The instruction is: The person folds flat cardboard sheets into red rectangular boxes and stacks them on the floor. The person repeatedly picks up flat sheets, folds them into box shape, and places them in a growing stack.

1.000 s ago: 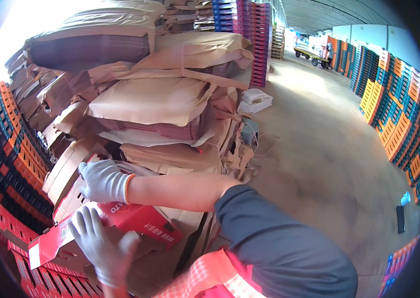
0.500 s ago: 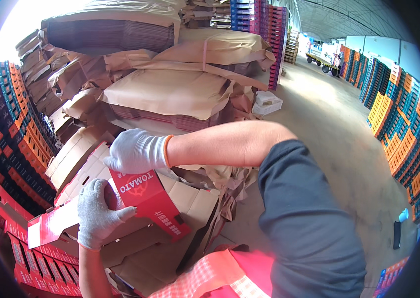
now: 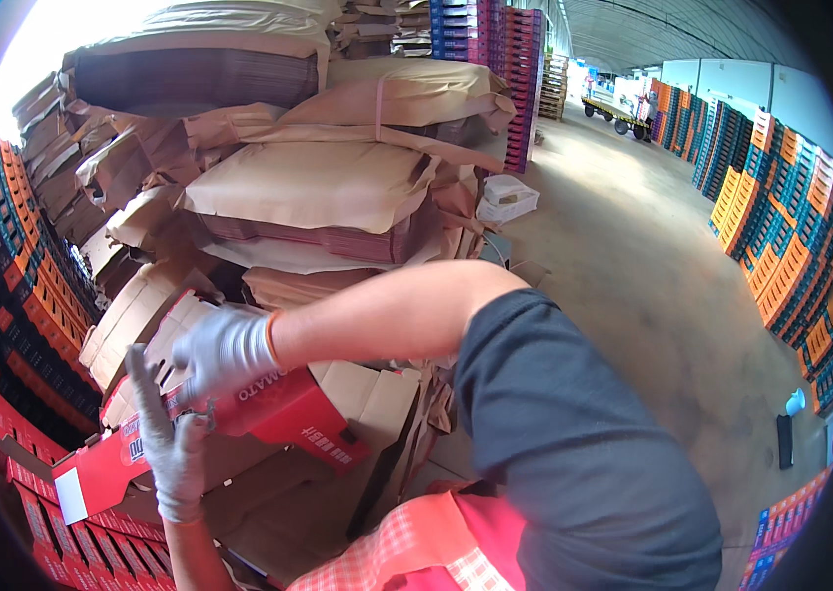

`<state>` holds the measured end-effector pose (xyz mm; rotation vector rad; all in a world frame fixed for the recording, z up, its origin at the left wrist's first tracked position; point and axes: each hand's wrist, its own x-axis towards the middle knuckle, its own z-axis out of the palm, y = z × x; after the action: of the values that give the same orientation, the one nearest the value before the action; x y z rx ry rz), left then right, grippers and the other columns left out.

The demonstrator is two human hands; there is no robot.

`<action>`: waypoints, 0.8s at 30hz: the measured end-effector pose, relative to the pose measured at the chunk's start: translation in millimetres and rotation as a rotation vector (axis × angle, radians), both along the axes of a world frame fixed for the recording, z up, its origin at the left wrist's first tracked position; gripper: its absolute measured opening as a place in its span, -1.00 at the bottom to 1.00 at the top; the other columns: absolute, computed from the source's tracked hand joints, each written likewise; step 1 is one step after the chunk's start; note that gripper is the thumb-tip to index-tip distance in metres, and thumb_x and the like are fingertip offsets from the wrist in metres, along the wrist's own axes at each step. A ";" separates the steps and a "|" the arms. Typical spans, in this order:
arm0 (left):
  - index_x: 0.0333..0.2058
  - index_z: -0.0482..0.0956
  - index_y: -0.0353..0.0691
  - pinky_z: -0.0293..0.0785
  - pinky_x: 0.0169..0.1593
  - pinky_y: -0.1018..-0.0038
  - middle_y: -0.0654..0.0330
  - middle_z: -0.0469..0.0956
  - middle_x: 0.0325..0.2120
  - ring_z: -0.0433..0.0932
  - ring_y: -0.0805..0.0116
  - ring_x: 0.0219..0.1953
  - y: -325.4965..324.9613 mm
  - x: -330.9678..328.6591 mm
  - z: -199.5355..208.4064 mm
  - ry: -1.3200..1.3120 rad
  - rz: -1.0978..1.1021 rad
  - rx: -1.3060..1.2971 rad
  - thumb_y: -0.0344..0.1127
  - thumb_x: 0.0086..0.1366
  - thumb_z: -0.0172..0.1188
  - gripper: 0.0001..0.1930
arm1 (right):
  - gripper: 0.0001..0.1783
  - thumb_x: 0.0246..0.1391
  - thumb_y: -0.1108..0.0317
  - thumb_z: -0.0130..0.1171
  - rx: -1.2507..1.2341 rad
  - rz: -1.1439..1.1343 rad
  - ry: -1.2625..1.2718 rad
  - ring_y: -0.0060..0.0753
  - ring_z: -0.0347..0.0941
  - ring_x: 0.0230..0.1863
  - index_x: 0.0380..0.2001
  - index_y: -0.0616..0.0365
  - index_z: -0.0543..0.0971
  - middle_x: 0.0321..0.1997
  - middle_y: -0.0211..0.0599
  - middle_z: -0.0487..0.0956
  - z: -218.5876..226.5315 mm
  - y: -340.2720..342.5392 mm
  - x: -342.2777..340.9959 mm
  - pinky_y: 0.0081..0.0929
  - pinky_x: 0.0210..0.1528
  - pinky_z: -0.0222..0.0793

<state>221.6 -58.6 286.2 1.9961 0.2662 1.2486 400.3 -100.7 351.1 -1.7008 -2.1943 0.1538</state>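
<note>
A partly folded red cardboard carton [image 3: 288, 419] with a brown inside lies tilted in front of me, on more flat cardboard. My left hand [image 3: 172, 458], in a pale knit glove, is at the carton's near left corner. Its index finger stretches upward and its thumb points right. My right hand [image 3: 224, 350], gloved and slightly blurred, reaches across with fingers bent over the carton's upper edge, close to the left hand. The fingertips of the right hand are partly hidden. A red end flap [image 3: 91, 478] sticks out toward the left.
Paper-wrapped bundles of flat cardboard [image 3: 308, 192] are piled ahead. Stacked orange and black crates [image 3: 32, 266] rise at left, above red cartons [image 3: 71, 537]. More coloured crates [image 3: 781, 227] line the right side. A white bag [image 3: 507, 199] lies on the floor, and a cart [image 3: 618, 113] stands far off.
My right hand has moved left and down along the carton, nearer the left hand. My left index finger now stretches upward. The whole view has shifted slightly.
</note>
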 end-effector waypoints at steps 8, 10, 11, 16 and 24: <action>0.26 0.27 -0.43 0.21 0.31 0.15 -0.07 0.29 0.27 0.37 0.06 0.24 -21.2 -86.0 -34.4 0.241 0.113 0.283 0.11 0.06 0.32 -0.08 | -0.36 -0.36 0.21 0.34 0.031 -0.023 0.226 -0.02 0.59 -0.19 -0.05 0.13 0.60 -0.21 -0.05 0.65 -8.7 15.9 7.6 -0.23 -0.16 0.49; 0.34 -0.06 -0.35 -0.08 0.38 0.12 -0.05 0.00 0.36 0.01 0.05 0.36 -59.5 -118.4 -54.9 0.312 0.005 0.046 0.05 -0.14 0.52 0.21 | -0.40 -0.36 0.18 0.37 -0.021 -0.108 0.406 -0.17 0.60 -0.26 -0.12 0.16 0.62 -0.27 -0.11 0.66 -21.6 40.7 56.6 -0.29 -0.21 0.50; 0.43 -0.39 -0.29 -0.38 0.46 0.12 -0.02 -0.31 0.46 -0.34 0.08 0.48 -77.5 -129.8 -62.1 0.257 -0.113 -0.268 0.05 -0.24 0.62 0.50 | -0.44 -0.34 0.15 0.38 -0.010 -0.086 0.526 -0.29 0.61 -0.33 -0.17 0.16 0.64 -0.34 -0.15 0.66 -32.6 47.1 82.1 -0.34 -0.25 0.50; 0.31 0.14 -0.31 0.19 0.28 0.06 -0.15 0.21 0.26 0.22 -0.11 0.28 -94.4 -124.1 -50.5 0.260 0.429 0.305 -0.27 -0.17 0.63 0.09 | -0.75 0.00 0.18 0.21 -0.171 -0.102 0.960 -0.52 0.47 -0.26 -0.37 0.11 0.69 -0.36 -0.43 0.62 -155.8 6.6 97.4 -0.42 -0.09 0.40; 0.18 0.39 -0.32 0.23 0.26 0.02 -0.08 0.43 0.16 0.36 -0.20 0.18 -53.7 -8.3 -20.7 0.351 0.286 0.633 -0.16 -0.15 0.44 -0.15 | -0.66 0.24 0.15 0.09 0.577 -0.334 0.596 0.05 0.54 -0.28 -0.18 0.23 0.59 -0.31 0.11 0.57 -164.2 5.0 78.4 -0.19 -0.21 0.44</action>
<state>213.3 -112.3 265.6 2.8112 0.3686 1.2487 478.7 -95.8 186.8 -1.4179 -1.3334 -0.0548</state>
